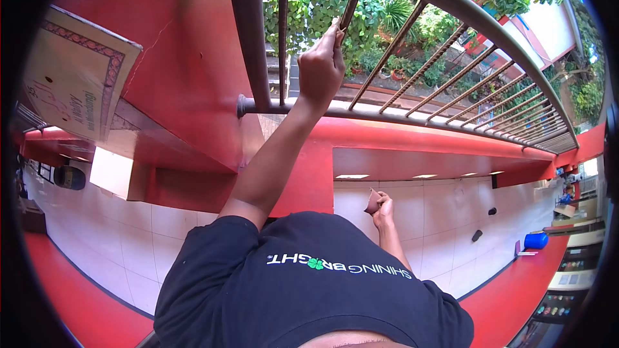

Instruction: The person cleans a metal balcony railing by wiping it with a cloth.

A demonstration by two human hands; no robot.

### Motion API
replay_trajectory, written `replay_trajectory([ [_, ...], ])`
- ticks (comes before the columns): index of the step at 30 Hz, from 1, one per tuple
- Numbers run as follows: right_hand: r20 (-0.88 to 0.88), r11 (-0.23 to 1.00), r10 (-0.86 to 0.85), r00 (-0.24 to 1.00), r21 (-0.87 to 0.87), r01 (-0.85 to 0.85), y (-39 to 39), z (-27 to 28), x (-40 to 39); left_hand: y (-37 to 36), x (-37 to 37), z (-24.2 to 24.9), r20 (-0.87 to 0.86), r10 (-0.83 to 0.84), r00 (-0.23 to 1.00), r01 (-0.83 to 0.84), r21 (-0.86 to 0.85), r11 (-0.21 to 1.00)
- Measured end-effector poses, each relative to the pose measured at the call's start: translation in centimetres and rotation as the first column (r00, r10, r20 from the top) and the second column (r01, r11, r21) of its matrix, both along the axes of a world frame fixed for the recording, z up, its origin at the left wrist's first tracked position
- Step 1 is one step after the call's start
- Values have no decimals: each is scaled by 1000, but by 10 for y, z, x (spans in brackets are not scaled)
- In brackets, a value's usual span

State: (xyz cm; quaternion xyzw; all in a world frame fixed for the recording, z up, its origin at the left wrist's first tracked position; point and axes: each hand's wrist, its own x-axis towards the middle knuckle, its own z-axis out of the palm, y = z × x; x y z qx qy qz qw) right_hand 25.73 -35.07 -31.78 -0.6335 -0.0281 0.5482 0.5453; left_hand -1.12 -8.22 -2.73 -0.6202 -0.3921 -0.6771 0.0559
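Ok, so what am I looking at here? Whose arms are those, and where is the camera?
There is no machine here. The one picture comes from a camera on a person's head, looking down over their black shirt; the wide lens bends everything. The left hand reaches up to a metal railing and pinches a brown scrap against a thin bar. The right hand, lower down, holds a folded brown piece. Below are the white tiled floor and red walls; greenery lies beyond the railing.

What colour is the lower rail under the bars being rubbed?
Grey, like the bars; the lower rail shows best in the head view.
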Motion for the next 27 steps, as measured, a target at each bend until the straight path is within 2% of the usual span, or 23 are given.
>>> replay_trajectory([
  [3,1,1000,-4,1000,-15,4,-4,0,1,-9,-3,42,51,-29,998,32,-63,997],
  [4,4,1000,-8,1000,-27,8,-3,2,0,-7,-1,60,97,-9,995,9,-3,1000],
  [7,-8,1000,-29,1000,3,29,-3,-5,4,-3,2,96,61,6,998,-5,-16,1000],
  [8,-10,999,-34,999,3,34,-6,-7,5,4,6,89,159,-59,986,49,64,997],
  [9,-3,1000,-18,1000,8,18,-8,-8,7,1,7,77,158,-63,986,53,66,996],
  [11,2,1000,-3,1000,30,3,-5,-10,9,-5,4,47,322,-183,929,253,-192,948],
  [12,-1,1000,-4,1000,7,4,-7,-13,10,0,8,31,400,-201,894,291,-179,940],
  [13,-2,1000,-6,1000,-23,6,-11,-14,10,1,5,33,396,-202,896,292,-181,939],
  [15,-8,999,-20,1000,-31,19,-14,-17,12,12,-6,42,272,-218,937,287,-247,926],
  [16,-4,999,-30,1000,-40,29,-15,-18,13,17,-10,58,272,-274,922,332,-197,922],
  [17,-2,998,-41,999,-46,40,-13,-19,13,20,-14,72,321,-380,868,451,-187,873],
  [19,-10,999,-28,1000,-39,27,-11,-18,13,18,-22,76,309,-443,841,516,-215,829],
  [21,-6,1000,-6,1000,-26,6,-9,-17,15,33,-19,22,384,-513,768,596,-137,791],
  [22,-1,1000,-3,1000,-31,3,-6,-18,13,20,-18,1,412,-462,785,576,-213,789],
  [23,3,999,0,1000,-38,1,-5,-20,12,22,-9,-30,517,-502,693,640,-121,758],
  [25,-11,998,10,1000,-60,-10,-2,-18,14,19,-8,-45,571,-492,657,664,-130,736],
  [27,-23,994,20,1000,-105,-23,-11,-22,16,32,-21,-16,472,-531,704,672,-202,712],
])
